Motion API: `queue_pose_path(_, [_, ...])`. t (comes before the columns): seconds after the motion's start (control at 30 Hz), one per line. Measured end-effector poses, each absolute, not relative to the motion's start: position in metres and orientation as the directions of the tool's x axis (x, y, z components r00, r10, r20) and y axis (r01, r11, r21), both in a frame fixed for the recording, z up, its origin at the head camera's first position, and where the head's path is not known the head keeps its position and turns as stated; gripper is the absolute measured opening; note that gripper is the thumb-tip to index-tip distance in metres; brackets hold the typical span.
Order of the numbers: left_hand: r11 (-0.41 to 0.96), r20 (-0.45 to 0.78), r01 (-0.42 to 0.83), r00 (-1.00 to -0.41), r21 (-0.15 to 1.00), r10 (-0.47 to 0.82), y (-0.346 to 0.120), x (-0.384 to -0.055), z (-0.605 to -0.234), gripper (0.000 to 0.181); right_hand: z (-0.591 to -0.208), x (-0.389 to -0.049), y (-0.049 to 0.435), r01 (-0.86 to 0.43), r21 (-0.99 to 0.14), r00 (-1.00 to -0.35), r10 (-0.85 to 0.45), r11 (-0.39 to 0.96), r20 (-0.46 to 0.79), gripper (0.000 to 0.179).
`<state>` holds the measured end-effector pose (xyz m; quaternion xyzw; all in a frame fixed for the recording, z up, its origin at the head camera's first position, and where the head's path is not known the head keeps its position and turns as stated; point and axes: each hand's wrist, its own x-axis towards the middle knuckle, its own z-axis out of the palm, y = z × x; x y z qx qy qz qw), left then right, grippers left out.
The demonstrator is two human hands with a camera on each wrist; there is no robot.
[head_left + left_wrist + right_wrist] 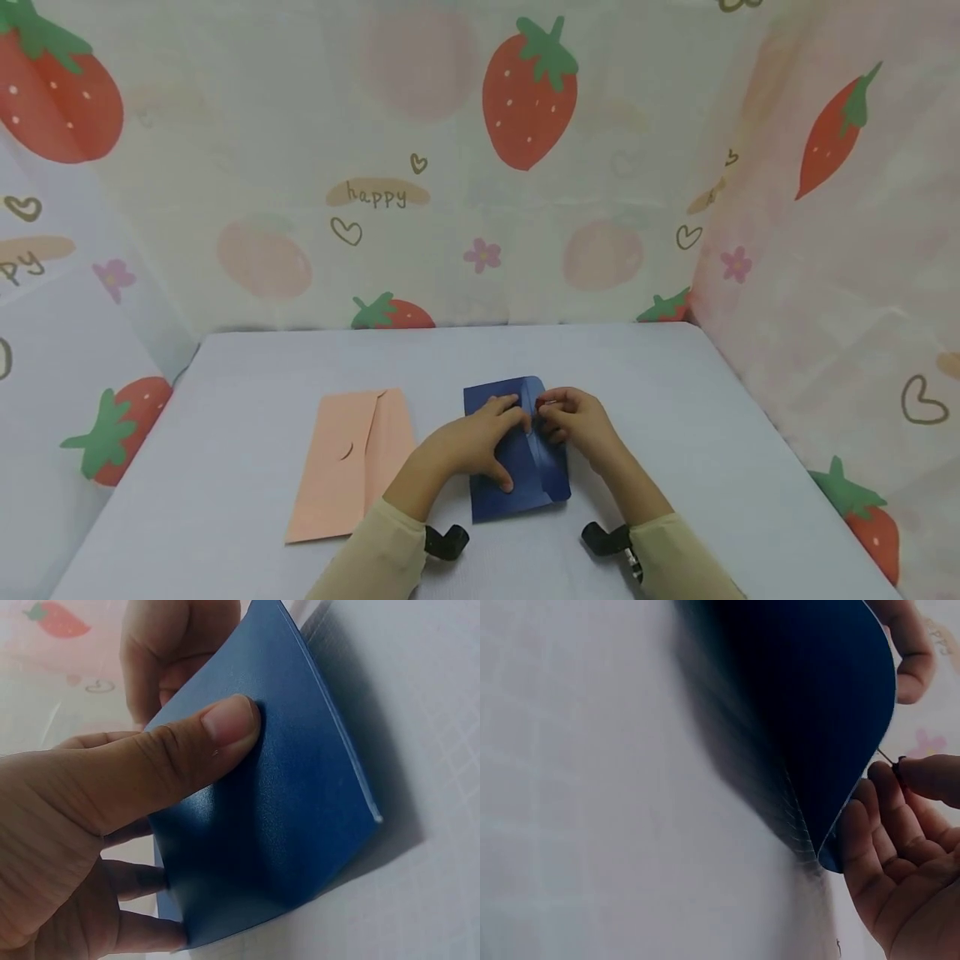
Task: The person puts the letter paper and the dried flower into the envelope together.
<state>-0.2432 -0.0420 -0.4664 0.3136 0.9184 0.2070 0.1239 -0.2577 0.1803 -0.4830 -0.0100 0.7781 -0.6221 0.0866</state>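
Note:
A dark blue paper envelope (pixel 501 454) sits on the white table in the head view, its flap side (pixel 551 458) raised and bowed. My left hand (pixel 480 442) spreads over it, thumb low on its face and fingers near the flap crease. In the left wrist view the thumb (pixel 232 720) presses the blue surface. At the flap's right edge, my right hand (pixel 573 421) pinches a small dark red piece (pixel 540 403) between thumb and index finger. A thin strand (pixel 886 756) runs from that piece to the envelope's edge; I cannot tell what the piece is.
Left of the blue envelope lies a larger peach envelope (pixel 341 475) with a curved slit in its face, partly behind my left forearm. Black wrist mounts (pixel 447 542) stick out inward from both sleeves. Strawberry-print curtains (pixel 450 275) enclose the table (pixel 675 467) at the back and sides.

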Motion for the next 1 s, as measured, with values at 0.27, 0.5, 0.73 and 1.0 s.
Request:
queue_pose_path(0.27, [0.724,-0.098,0.522,-0.777,0.451,0.621,-0.043,-0.240,-0.466,0.074,-0.487,-0.253,0.172,0.086,-0.970,-0.980,-0.155,0.230,-0.123,0.026])
queue_pose_path(0.5, [0.722,-0.103,0.517,-0.777,0.460,0.622,-0.043,-0.238,-0.466,0.075,-0.492,-0.252,0.170,0.080,-0.962,-0.979,-0.163,0.259,-0.125,0.022])
queue_pose_path(0.73, [0.722,-0.100,0.526,-0.773,0.449,0.626,-0.041,-0.240,-0.462,0.074,-0.493,-0.256,0.169,0.058,-0.951,-0.984,-0.145,0.304,-0.107,0.020])
queue_pose_path(1.0, [0.720,-0.103,0.529,-0.770,0.448,0.630,-0.041,-0.243,-0.465,0.074,-0.495,-0.254,0.167,0.009,-0.910,-0.989,-0.132,0.414,-0.070,0.014])
